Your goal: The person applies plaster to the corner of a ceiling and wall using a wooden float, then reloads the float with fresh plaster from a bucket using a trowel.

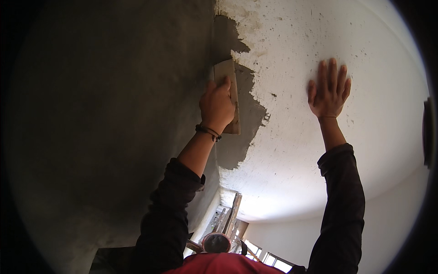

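My left hand (216,106), a dark band at its wrist, is closed around a plastering trowel (232,96) with a flat, pale rectangular face. The trowel is against a patch of wet-looking grey plaster (248,130), along the corner where a dark grey wall meets a white surface. The patch has a ragged edge on its right side. Farther right, my right hand (327,93) lies flat on the speckled white surface (287,55) with fingers spread, holding nothing. The trowel's grip is hidden by my left hand.
The dark grey wall (109,114) fills the left side. Low in the view are a round bucket (216,243), upright wooden poles (233,212) and bright windows (277,263). A dark object (428,132) stands at the right rim.
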Demonstrator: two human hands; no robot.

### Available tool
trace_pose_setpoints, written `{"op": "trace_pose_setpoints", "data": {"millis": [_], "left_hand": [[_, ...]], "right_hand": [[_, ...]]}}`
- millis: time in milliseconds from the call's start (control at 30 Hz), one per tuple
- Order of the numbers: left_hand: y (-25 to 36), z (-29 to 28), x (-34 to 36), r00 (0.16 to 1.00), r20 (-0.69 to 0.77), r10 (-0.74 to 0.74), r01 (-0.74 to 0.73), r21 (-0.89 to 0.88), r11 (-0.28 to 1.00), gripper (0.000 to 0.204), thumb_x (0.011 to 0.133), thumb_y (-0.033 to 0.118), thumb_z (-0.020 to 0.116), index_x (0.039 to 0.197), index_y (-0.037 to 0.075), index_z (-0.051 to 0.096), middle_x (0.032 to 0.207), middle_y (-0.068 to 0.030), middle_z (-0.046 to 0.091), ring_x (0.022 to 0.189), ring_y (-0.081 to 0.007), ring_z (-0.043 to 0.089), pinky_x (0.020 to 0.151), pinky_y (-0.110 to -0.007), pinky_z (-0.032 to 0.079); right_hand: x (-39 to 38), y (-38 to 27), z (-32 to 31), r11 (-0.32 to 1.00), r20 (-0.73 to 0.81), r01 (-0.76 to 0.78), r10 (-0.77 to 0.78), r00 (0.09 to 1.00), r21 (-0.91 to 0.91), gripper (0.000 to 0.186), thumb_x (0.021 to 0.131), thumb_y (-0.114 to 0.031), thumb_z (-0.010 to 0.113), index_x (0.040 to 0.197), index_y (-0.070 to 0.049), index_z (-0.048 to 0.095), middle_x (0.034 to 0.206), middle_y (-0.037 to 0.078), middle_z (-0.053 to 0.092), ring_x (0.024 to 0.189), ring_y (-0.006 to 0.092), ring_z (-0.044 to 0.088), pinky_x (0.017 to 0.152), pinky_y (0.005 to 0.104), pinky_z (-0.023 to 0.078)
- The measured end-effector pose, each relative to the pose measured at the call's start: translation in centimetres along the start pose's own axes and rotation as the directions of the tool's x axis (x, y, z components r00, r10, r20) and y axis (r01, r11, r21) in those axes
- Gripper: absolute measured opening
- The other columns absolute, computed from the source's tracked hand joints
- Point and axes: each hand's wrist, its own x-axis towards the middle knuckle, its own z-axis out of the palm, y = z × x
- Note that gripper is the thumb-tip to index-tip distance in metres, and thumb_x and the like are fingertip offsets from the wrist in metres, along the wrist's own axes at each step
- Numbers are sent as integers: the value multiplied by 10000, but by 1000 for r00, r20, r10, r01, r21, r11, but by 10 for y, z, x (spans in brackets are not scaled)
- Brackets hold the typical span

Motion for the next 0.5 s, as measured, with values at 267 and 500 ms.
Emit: {"op": "trace_pose_setpoints", "data": {"millis": [267, 500], "left_hand": [[-1, -6, -31, 996, 45, -77, 77, -13, 997, 456, 896, 59, 618, 1339, 169, 627, 1025, -122, 553, 955, -329, 631, 783, -437, 546], [32, -52, 83, 967, -239, 86, -78, 42, 996, 441, 874, 63, 630, 1301, 168, 651, 1009, -135, 577, 926, -322, 630, 786, -427, 537]], "right_hand": [[1, 1, -3, 1000, 10, -7, 7, 1000, 16, 580, 954, -404, 486, 1491, -194, 425, 1562, 87, 364, 1400, 388, 344, 1072, 585, 319], [3, 3, -5, 1000, 1, 0, 0, 1000, 20, 578, 945, -398, 495, 1482, -191, 439, 1544, 93, 385, 1397, 392, 344, 1067, 582, 320]]}}
